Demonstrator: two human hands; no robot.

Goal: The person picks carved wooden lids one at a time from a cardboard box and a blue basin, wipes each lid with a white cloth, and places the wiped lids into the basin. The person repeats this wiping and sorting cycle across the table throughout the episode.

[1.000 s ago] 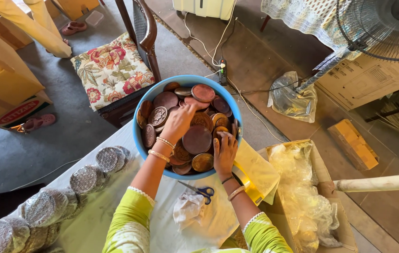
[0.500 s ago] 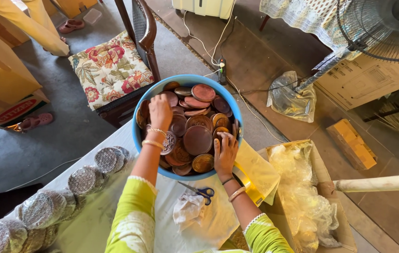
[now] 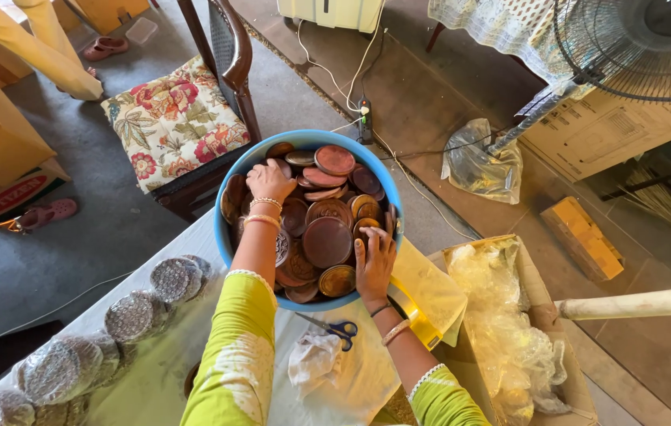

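Inside the blue tub (image 3: 229,237), brown discs (image 3: 328,241) pile up, the lower ones hidden. Left hand (image 3: 270,181) rests spread there. Right hand (image 3: 375,259) presses flat; neither visibly pinches.

- Left arm in a yellow-green sleeve stretches forward, forearm bare, two bangles at the wrist.
- Left hand (image 3: 269,180) lies palm down, fingers curled downward, back of the hand facing up.
- Right arm is bent closer in, bangles on its wrist.
- Right hand (image 3: 374,260) lies palm down, fingers together and pointing forward.
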